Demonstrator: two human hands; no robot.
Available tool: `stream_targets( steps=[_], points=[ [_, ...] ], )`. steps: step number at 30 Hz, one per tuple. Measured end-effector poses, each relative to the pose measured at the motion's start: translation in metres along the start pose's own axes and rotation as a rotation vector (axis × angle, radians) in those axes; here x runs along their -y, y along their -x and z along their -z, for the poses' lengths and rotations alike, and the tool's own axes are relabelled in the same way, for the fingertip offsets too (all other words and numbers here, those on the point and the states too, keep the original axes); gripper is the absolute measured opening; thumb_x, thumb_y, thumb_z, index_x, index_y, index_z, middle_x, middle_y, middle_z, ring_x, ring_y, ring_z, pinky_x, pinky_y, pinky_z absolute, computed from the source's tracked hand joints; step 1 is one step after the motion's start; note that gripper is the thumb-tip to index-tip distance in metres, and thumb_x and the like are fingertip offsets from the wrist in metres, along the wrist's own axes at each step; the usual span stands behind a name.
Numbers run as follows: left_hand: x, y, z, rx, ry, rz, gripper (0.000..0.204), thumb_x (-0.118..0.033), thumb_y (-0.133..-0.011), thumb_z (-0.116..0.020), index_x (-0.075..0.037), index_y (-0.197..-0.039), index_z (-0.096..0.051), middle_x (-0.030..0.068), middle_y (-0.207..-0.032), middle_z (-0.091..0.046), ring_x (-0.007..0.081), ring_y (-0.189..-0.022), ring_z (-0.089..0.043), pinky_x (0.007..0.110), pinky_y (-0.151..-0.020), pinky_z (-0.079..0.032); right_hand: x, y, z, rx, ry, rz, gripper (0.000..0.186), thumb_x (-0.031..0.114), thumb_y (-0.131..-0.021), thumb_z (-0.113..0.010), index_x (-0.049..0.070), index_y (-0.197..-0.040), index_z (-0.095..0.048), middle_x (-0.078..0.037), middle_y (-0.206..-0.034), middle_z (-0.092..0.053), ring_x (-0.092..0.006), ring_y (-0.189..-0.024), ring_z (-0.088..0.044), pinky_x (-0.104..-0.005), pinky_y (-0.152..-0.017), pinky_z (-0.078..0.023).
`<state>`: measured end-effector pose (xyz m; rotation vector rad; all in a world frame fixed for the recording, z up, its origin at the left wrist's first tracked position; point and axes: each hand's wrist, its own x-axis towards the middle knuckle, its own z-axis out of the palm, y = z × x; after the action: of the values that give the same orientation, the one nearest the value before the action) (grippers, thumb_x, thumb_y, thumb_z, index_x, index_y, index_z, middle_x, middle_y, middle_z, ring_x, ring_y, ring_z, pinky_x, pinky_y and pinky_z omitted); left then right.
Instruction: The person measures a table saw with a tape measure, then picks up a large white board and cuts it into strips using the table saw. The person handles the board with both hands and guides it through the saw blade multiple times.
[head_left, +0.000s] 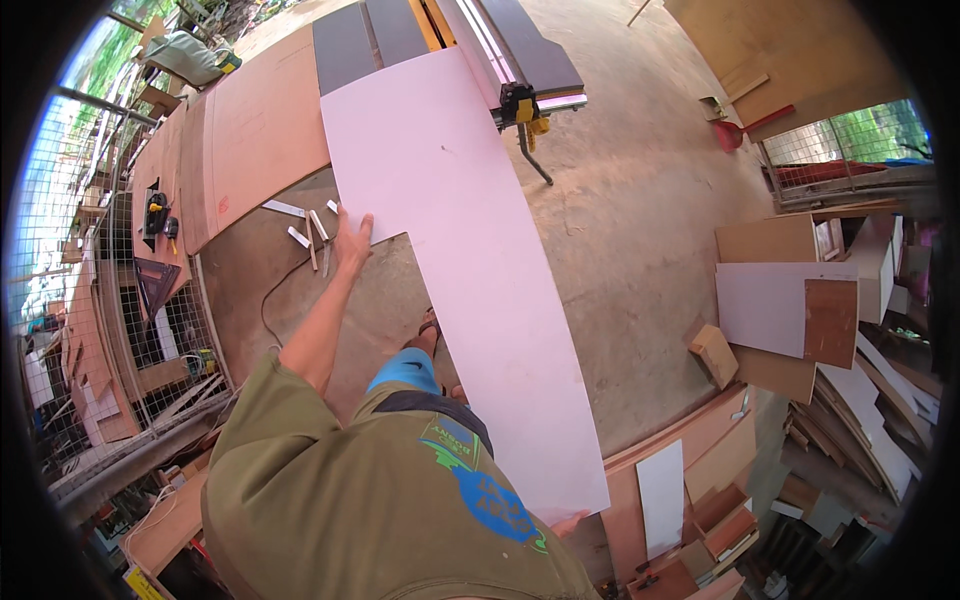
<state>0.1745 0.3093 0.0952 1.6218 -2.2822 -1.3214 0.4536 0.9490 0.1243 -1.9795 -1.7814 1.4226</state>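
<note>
I see a grey saw table bearing the far part of 1 long pale panel; the panel's near part reaches past the table edge. Left of it, a brown board top carries a dark tool with yellow parts. On the concrete floor I make out white offcuts, a thin brown stick, a dark cable and 1 brown block.

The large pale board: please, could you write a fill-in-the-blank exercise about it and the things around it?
The ____ hand grips the wide part of the large pale board.
The ____ hand is at the board's near end.
The dustpan on the right is coloured ____.
Missing words: left; right; red.
</note>
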Motion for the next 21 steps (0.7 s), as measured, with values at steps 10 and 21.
stream_targets(
  steps=[10,21],
  points=[
    [0.019,-0.052,-0.010,-0.080,-0.085,-0.057,0.092,-0.053,-0.099,-0.061,-0.012,-0.168,-0.016,0.0264,-0.135,-0.066,0.0427,-0.114,-0.069,0.049,-0.100,-0.053,0.005,0.013,-0.028,0.036,0.019,-0.020,0.086,0.068,-0.101,-0.049,-0.004,-0.150,-0.048,-0.019,-0.148,-0.054,-0.0361,-0.128,-0.056,-0.0487,-0.109,-0.046],
    [0.014,-0.096,-0.009,-0.150,-0.155,-0.133,0.093,-0.053,-0.098,-0.061,-0.013,-0.168,-0.015,0.0247,-0.151,-0.055,0.0439,-0.136,-0.056,0.050,-0.115,-0.042,0.008,0.021,-0.051,0.066,0.039,-0.025,0.088,0.069,-0.101,-0.049,-0.003,-0.152,-0.046,-0.019,-0.151,-0.051,-0.0360,-0.131,-0.054,-0.0490,-0.111,-0.044]
  ],
)
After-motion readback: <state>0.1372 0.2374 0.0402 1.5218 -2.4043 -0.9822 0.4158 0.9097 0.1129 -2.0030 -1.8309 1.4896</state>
